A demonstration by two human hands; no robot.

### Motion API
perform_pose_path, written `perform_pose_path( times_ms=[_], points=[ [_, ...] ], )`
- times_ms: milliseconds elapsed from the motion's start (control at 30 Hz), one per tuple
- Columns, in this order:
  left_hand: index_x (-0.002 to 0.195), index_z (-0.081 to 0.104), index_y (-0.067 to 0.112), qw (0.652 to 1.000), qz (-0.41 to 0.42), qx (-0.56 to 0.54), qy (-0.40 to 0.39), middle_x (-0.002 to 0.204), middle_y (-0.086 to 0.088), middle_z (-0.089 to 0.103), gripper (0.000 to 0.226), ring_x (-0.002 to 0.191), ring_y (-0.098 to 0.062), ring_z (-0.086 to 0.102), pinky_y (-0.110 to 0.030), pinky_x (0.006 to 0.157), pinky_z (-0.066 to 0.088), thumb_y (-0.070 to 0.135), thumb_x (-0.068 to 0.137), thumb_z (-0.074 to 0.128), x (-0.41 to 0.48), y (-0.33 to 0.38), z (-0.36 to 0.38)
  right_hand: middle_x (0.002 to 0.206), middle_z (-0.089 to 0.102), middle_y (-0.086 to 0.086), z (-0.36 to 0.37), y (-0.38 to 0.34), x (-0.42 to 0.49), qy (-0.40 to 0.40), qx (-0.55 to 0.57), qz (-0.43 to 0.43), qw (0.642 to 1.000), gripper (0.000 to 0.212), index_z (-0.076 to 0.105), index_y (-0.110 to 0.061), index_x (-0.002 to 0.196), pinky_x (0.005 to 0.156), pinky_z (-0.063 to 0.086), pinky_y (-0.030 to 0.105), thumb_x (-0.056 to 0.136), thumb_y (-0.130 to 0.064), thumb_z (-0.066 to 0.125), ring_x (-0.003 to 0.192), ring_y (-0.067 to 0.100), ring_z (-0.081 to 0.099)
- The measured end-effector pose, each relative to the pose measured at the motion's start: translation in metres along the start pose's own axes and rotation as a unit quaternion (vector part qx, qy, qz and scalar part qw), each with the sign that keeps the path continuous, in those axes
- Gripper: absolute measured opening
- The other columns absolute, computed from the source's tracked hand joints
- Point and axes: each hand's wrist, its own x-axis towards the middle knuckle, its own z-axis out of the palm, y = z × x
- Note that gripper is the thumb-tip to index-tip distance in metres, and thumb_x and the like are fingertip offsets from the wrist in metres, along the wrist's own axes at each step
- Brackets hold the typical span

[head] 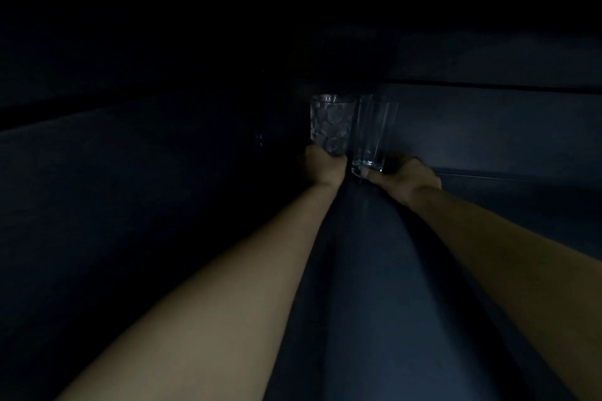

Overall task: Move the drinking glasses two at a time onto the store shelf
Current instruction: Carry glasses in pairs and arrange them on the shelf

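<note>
Nearest the camera, the left forearm [228, 286] and the right forearm [521, 254] are seen stretched away from the viewer, converging toward the far middle of a very dark scene. At their ends two drinking glasses are held, one in each of the hands. A patterned glass [332, 122] is gripped round its lower part by the left hand [325, 168], and a taller plain glass [373, 137] is pinched at its base by the right hand [404, 177], the thumb laid against the foot. Both glasses are upright, long axes vertical and rims uppermost, and are set just beside each other with the patterned one on the left; whether they touch cannot be told. Dark blue shelving [488, 127] lies beyond them and to their right. Whether the bases are borne by a shelf board is lost in the gloom. The setting-down is judged to turn on a short, level placing straight ahead, neither hand being clearly nearer. Counted: two glasses, two hands; no other glasses are seen.
</note>
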Motion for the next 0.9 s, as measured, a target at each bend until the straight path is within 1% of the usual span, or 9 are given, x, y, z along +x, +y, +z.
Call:
perform_pose_path(
  times_ms=[100, 233, 300, 467, 567, 633, 700, 800, 900],
  points=[
    [0.122, 0.058, -0.001, 1.0, -0.006, 0.015, -0.004, 0.123, -0.018, 0.064, 0.038, 0.115, -0.033, 0.061, -0.036, 0.091, 0.053, 0.009, 0.087, 0.068, -0.01, 0.004, -0.005, 0.123, 0.065, 0.003, -0.006, 0.002, -0.01, -0.01, 0.02, 0.003, 1.0, 0.066, 0.061, -0.027, 0.125, 0.099, 0.047, 0.04, 0.08, -0.074, 0.058, 0.116, 0.028, 0.059],
    [0.131, 0.053, 0.0, 0.999, -0.043, -0.006, -0.032, 0.129, -0.017, 0.061, 0.042, 0.12, -0.034, 0.057, -0.03, 0.088, 0.046, 0.011, 0.091, 0.063, -0.032, 0.013, -0.014, 0.114, 0.065, 0.005, -0.023, 0.013, -0.031, -0.009, 0.089, 0.013, 0.996, 0.037, 0.064, -0.014, 0.111, 0.085, 0.04, 0.021, 0.094, -0.047, 0.058, 0.112, 0.026, 0.058],
    [0.129, 0.056, 0.002, 0.997, -0.064, -0.015, -0.049, 0.129, -0.016, 0.062, 0.038, 0.118, -0.033, 0.058, -0.027, 0.084, 0.044, 0.012, 0.092, 0.061, -0.045, 0.018, -0.02, 0.115, 0.065, 0.006, -0.037, 0.019, -0.049, -0.011, 0.13, 0.028, 0.991, 0.029, 0.065, -0.015, 0.113, 0.089, 0.039, 0.02, 0.095, -0.037, 0.061, 0.117, 0.025, 0.057],
    [0.122, 0.061, 0.015, 0.977, -0.078, 0.033, -0.196, 0.123, -0.001, 0.061, 0.033, 0.11, -0.025, 0.06, -0.031, 0.093, 0.048, 0.016, 0.09, 0.059, -0.083, 0.035, -0.032, 0.127, 0.064, 0.0, -0.07, 0.035, -0.096, -0.046, 0.19, 0.06, 0.979, 0.035, 0.064, -0.021, 0.124, 0.094, 0.036, 0.016, 0.091, -0.033, 0.068, 0.119, 0.017, 0.056],
    [0.091, 0.063, 0.019, 0.961, -0.07, 0.047, -0.262, 0.101, 0.0, 0.063, 0.004, 0.095, -0.018, 0.059, -0.03, 0.087, 0.048, 0.017, 0.091, 0.06, -0.109, 0.049, -0.038, 0.123, 0.06, -0.007, -0.104, 0.047, -0.131, -0.118, 0.201, 0.062, 0.97, 0.039, 0.061, -0.027, 0.126, 0.095, 0.038, 0.018, 0.09, -0.039, 0.068, 0.114, 0.011, 0.053],
    [0.107, 0.065, 0.017, 0.956, -0.057, 0.047, -0.286, 0.106, 0.002, 0.061, 0.016, 0.101, -0.015, 0.057, -0.026, 0.086, 0.045, 0.02, 0.093, 0.061, -0.127, 0.056, -0.043, 0.114, 0.061, -0.01, -0.127, 0.06, -0.16, -0.142, 0.181, 0.047, 0.972, 0.032, 0.062, -0.029, 0.118, 0.091, 0.045, 0.017, 0.089, -0.037, 0.071, 0.109, 0.008, 0.057],
    [0.124, 0.062, 0.017, 0.953, -0.037, 0.038, -0.299, 0.118, 0.002, 0.062, 0.031, 0.105, -0.013, 0.058, -0.02, 0.083, 0.044, 0.023, 0.094, 0.062, -0.15, 0.063, -0.046, 0.106, 0.065, -0.011, -0.15, 0.078, -0.192, -0.117, 0.175, 0.03, 0.977, 0.025, 0.063, -0.029, 0.108, 0.095, 0.049, 0.022, 0.086, -0.029, 0.075, 0.104, 0.008, 0.062],
    [0.117, 0.066, 0.016, 0.945, 0.01, -0.006, -0.326, 0.11, 0.0, 0.066, 0.023, 0.094, -0.006, 0.06, -0.003, 0.065, 0.043, 0.018, 0.094, 0.063, -0.195, 0.075, -0.042, 0.105, 0.068, -0.014, -0.188, 0.109, -0.253, -0.043, 0.198, 0.026, 0.979, 0.022, 0.065, -0.031, 0.106, 0.092, 0.049, 0.015, 0.087, -0.025, 0.074, 0.104, 0.001, 0.065],
    [0.105, 0.07, 0.017, 0.925, 0.06, -0.049, -0.371, 0.1, 0.008, 0.069, 0.014, 0.091, 0.001, 0.063, 0.002, 0.068, 0.041, 0.012, 0.093, 0.065, -0.239, 0.087, -0.027, 0.112, 0.068, -0.022, -0.223, 0.137, -0.318, 0.036, 0.189, 0.044, 0.98, 0.026, 0.064, -0.036, 0.113, 0.091, 0.048, 0.015, 0.089, -0.029, 0.07, 0.107, -0.01, 0.061]
  ],
)
